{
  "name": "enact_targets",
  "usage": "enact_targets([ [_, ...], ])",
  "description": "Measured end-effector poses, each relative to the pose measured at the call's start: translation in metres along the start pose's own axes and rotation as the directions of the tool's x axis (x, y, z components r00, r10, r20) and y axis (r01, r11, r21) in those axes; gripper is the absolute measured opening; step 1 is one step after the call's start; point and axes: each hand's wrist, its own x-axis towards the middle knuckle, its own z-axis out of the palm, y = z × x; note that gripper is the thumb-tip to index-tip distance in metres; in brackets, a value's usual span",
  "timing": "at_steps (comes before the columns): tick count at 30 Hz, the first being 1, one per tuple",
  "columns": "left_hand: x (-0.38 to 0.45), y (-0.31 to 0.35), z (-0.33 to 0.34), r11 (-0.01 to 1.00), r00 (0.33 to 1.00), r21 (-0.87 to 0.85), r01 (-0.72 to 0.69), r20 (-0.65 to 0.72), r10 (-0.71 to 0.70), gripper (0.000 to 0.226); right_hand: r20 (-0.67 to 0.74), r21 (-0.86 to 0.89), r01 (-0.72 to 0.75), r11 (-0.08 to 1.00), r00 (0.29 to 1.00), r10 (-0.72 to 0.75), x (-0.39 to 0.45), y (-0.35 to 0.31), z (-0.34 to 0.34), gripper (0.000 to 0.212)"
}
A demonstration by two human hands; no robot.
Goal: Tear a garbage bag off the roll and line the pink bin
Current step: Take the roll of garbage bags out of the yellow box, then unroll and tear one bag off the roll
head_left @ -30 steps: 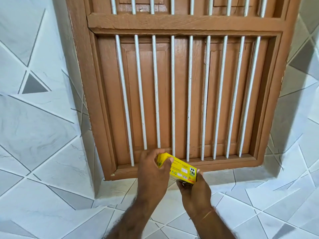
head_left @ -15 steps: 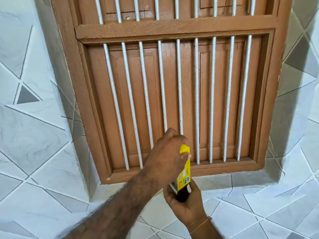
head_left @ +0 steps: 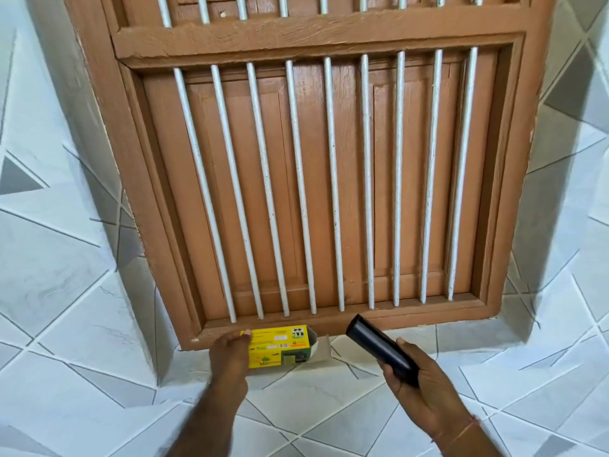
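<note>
- Hands have parted since half a second ago: then both were together on the upright yellow cardboard box, now they are well apart, left and right.
- Yellow cardboard box (head_left: pixel 279 347) now lies on its side on the white tiled ledge (head_left: pixel 329 397), just in front of the bottom rail of the brown wooden window frame (head_left: pixel 296 44) with its white metal bars (head_left: pixel 334 179); earlier it was held up in the air.
- Left hand (head_left: pixel 230 356) is curled over the box's left end, fingers on its top edge and thumb side hidden; it grips or steadies the box against the ledge.
- Box's right end is open, its pale flap (head_left: pixel 321 346) folded out to the right; nothing can be seen inside the opening.
- Black garbage bag roll (head_left: pixel 379 346), a smooth dark cylinder, is out of the box and in the right hand (head_left: pixel 418 387), where before only a dark end showed under the box.
- Right hand is closed around the near end of the roll, fingers wrapped beneath and thumb on top; the far end points up and left toward the window frame, above the ledge and apart from the box.
- Thin orange thread (head_left: pixel 461 432) circles the right wrist.
</note>
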Motion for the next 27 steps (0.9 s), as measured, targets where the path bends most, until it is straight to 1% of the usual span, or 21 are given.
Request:
enact_targets([
  [2, 0.003, -0.009, 0.015, 0.998, 0.996, 0.052, -0.047, -0.069, 0.051, 0.022, 0.005, -0.085, 0.038, 0.996, 0.999, -0.038, -0.002, -0.007, -0.003, 0.009],
  [3, 0.002, -0.008, 0.022, 0.991, 0.989, 0.095, -0.09, -0.108, 0.1, 0.023, 0.008, -0.125, 0.058, 0.99, 0.998, -0.057, -0.003, -0.009, -0.004, 0.01],
  [5, 0.003, -0.008, 0.032, 0.977, 0.975, 0.156, -0.147, -0.141, 0.17, 0.023, 0.008, -0.18, 0.086, 0.98, 0.996, -0.086, -0.006, -0.011, -0.004, 0.012],
  [8, 0.005, -0.01, 0.038, 0.945, 0.96, 0.27, -0.186, -0.157, 0.234, 0.024, 0.004, -0.236, 0.097, 0.967, 0.995, -0.099, -0.011, -0.009, -0.002, 0.01],
  [11, 0.007, -0.01, 0.035, 0.866, 0.936, 0.449, -0.219, -0.155, 0.317, 0.019, 0.031, -0.359, 0.125, 0.925, 0.992, -0.122, -0.015, -0.004, 0.003, 0.009],
  [12, 0.001, -0.007, 0.034, 0.832, 0.914, 0.495, -0.252, -0.16, 0.372, 0.018, 0.044, -0.4, 0.138, 0.906, 0.99, -0.131, -0.016, -0.002, 0.005, 0.01],
  [13, -0.009, 0.0, 0.034, 0.809, 0.889, 0.491, -0.322, -0.137, 0.437, 0.016, 0.053, -0.437, 0.15, 0.887, 0.989, -0.141, -0.017, 0.001, 0.008, 0.011],
  [14, -0.021, 0.005, 0.035, 0.804, 0.872, 0.423, -0.418, -0.062, 0.486, 0.014, 0.061, -0.473, 0.16, 0.867, 0.987, -0.149, -0.017, 0.004, 0.011, 0.012],
  [15, -0.035, 0.011, 0.037, 0.804, 0.862, 0.322, -0.5, 0.097, 0.498, 0.015, 0.072, -0.511, 0.169, 0.843, 0.985, -0.154, -0.017, 0.007, 0.015, 0.012],
  [16, -0.052, 0.019, 0.04, 0.788, 0.817, 0.262, -0.557, 0.341, 0.464, 0.025, 0.086, -0.551, 0.175, 0.816, 0.985, -0.152, -0.016, 0.01, 0.019, 0.014],
  [17, -0.066, 0.024, 0.041, 0.735, 0.715, 0.279, -0.618, 0.587, 0.38, 0.04, 0.104, -0.587, 0.175, 0.79, 0.985, -0.141, -0.016, 0.015, 0.024, 0.015],
  [18, -0.075, 0.025, 0.044, 0.646, 0.602, 0.323, -0.692, 0.753, 0.268, 0.054, 0.123, -0.611, 0.174, 0.772, 0.985, -0.124, -0.016, 0.019, 0.031, 0.017],
  [19, -0.078, 0.024, 0.043, 0.555, 0.529, 0.357, -0.752, 0.829, 0.183, 0.061, 0.144, -0.624, 0.171, 0.763, 0.984, -0.103, -0.016, 0.023, 0.036, 0.017],
  [20, -0.078, 0.023, 0.042, 0.504, 0.508, 0.379, -0.776, 0.849, 0.144, 0.06, 0.158, -0.628, 0.167, 0.76, 0.984, -0.085, -0.015, 0.027, 0.042, 0.018],
  [21, -0.078, 0.022, 0.04, 0.526, 0.524, 0.384, -0.759, 0.84, 0.142, 0.052, 0.16, -0.623, 0.158, 0.766, 0.984, -0.073, -0.014, 0.029, 0.047, 0.019],
  [22, -0.079, 0.021, 0.035, 0.595, 0.557, 0.368, -0.714, 0.814, 0.164, 0.042, 0.157, -0.603, 0.141, 0.785, 0.986, -0.057, -0.015, 0.031, 0.053, 0.022],
  [23, -0.081, 0.02, 0.032, 0.68, 0.596, 0.333, -0.653, 0.78, 0.191, 0.034, 0.148, -0.55, 0.115, 0.827, 0.988, -0.039, -0.015, 0.034, 0.056, 0.027],
  [25, -0.086, 0.017, 0.024, 0.845, 0.718, 0.249, -0.474, 0.665, 0.207, 0.022, 0.148, -0.382, 0.041, 0.923, 0.989, 0.018, -0.017, 0.041, 0.062, 0.039],
  [26, -0.086, 0.016, 0.022, 0.912, 0.786, 0.198, -0.358, 0.591, 0.18, 0.016, 0.158, -0.317, 0.012, 0.948, 0.987, 0.041, -0.019, 0.046, 0.065, 0.041],
  [27, -0.087, 0.015, 0.02, 0.959, 0.847, 0.145, -0.244, 0.513, 0.138, 0.011, 0.168, -0.292, -0.001, 0.956, 0.984, 0.052, -0.02, 0.054, 0.068, 0.041],
])
